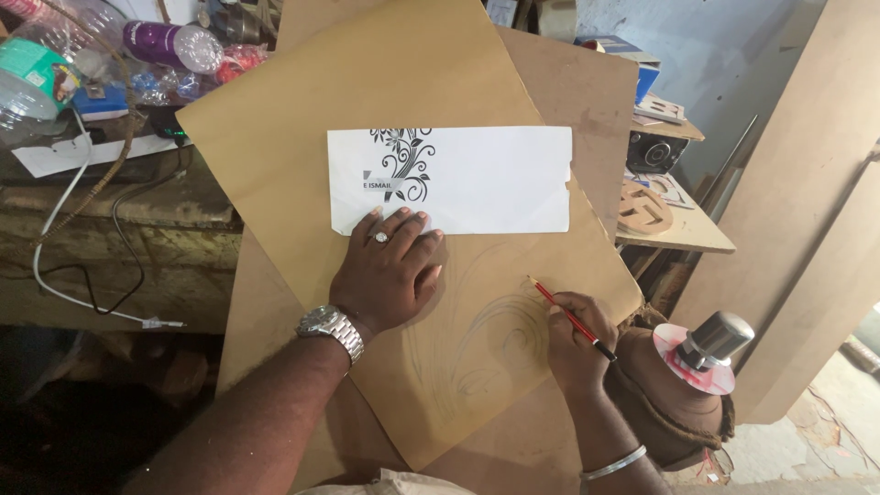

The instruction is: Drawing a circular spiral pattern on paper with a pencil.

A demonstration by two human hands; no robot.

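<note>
Two hands are at work on the tan board sheet (pixel 302 137). Our left hand (pixel 390 275) lies flat, palm down, its fingers (pixel 403 225) spread a little and closed on nothing; the fingertips press the lower edge of the white paper (pixel 495 179), and the palm rests on the board just below that edge. A ring sits on one finger and a metal wristwatch (pixel 332 328) on the wrist behind it.

Our right hand (pixel 576 344) has its fingers pinched together around the red pencil (pixel 570 316), gripping it along its lower half. The pencil's long axis runs on a diagonal, its sharpened tip pointing up and to the left of the fingers and touching the board, its dark end sticking out down and to the right past the knuckles. Just left of these fingers, between the two hands, faint curved pencil lines (pixel 486 348) sweep over the board. A thin metal bangle (pixel 612 463) circles the right wrist.

The paper lies with its long side across, above both hands, a black floral print (pixel 405 163) near its left part, right above the left fingertips. The board's right edge passes close beside the right fingers, so little surface lies that way; bare board opens up left of the left hand and above the paper. Beyond the right hand, off the board, stands a knurled metal knob (pixel 720 337) on a pink disc.
</note>
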